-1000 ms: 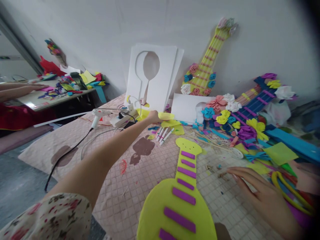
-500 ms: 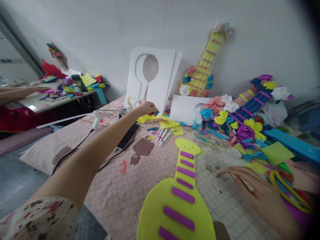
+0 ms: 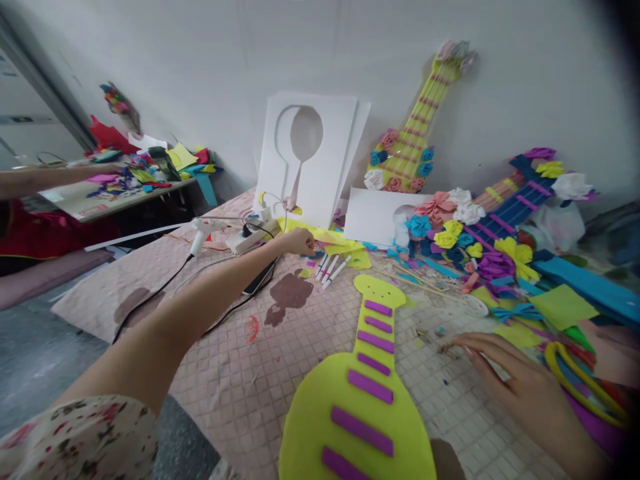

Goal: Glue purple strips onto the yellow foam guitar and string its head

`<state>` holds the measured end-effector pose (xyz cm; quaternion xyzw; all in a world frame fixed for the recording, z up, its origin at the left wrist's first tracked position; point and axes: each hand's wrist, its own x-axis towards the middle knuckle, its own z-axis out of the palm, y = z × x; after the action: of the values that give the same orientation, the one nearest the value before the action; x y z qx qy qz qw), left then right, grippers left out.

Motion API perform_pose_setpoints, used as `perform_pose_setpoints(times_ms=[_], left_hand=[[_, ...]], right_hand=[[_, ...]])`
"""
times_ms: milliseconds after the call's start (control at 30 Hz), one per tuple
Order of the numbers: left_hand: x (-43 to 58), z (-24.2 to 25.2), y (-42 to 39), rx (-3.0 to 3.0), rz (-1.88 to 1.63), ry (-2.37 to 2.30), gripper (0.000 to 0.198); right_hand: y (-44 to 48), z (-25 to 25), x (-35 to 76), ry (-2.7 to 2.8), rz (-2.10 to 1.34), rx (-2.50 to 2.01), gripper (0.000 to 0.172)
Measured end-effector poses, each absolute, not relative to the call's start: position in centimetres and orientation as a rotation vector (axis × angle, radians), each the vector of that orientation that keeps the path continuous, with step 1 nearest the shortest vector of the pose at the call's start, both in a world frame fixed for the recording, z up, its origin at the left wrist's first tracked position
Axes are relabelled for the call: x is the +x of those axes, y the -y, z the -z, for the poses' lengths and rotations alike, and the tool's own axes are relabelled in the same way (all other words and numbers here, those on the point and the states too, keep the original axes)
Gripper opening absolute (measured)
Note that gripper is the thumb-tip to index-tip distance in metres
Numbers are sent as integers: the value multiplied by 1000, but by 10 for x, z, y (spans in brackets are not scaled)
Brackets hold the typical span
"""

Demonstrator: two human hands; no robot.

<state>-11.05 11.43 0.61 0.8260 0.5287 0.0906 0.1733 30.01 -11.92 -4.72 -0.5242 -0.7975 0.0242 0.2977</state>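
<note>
My left hand (image 3: 300, 241) reaches over the far part of the table with its fingers curled closed, above the yellow foam scraps and beside several markers (image 3: 333, 272). Whatever is inside its fingers, if anything, is hidden. My right hand (image 3: 520, 387) rests on the table at the right, fingers stretched and thumb apart, its fingertips by small brown bits (image 3: 447, 347). Between my arms lies a yellow foam guitar shape (image 3: 320, 400) with purple strips across its neck and body. Neither hand touches it.
A white glue gun (image 3: 203, 237) with a black cord and a power strip (image 3: 250, 238) lie left. White cut-out boards (image 3: 340, 147) and a yellow guitar (image 3: 423, 110) lean on the wall. Foam flowers and a blue guitar (image 3: 505, 217) crowd the right. A co-worker's arm (image 3: 50, 180) is far left.
My left hand has drawn back slightly from the foot of the white boards toward the markers, its fingers still curled. My right hand keeps its place. The view has shifted a little.
</note>
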Motion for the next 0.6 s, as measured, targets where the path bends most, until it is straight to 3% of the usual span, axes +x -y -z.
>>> perform_pose_setpoints(times_ms=[133, 367, 600], left_hand=[[-107, 9, -113, 2430, -273, -1491, 21], [-112, 15, -115, 2438, -316, -1464, 10], [-116, 9, -108, 2436, -251, -1398, 28]], right_hand=[[119, 48, 299, 2125, -82, -1390, 22], [119, 46, 299, 2105, -52, -1385, 21], [119, 45, 296, 2141, -59, -1354, 21]])
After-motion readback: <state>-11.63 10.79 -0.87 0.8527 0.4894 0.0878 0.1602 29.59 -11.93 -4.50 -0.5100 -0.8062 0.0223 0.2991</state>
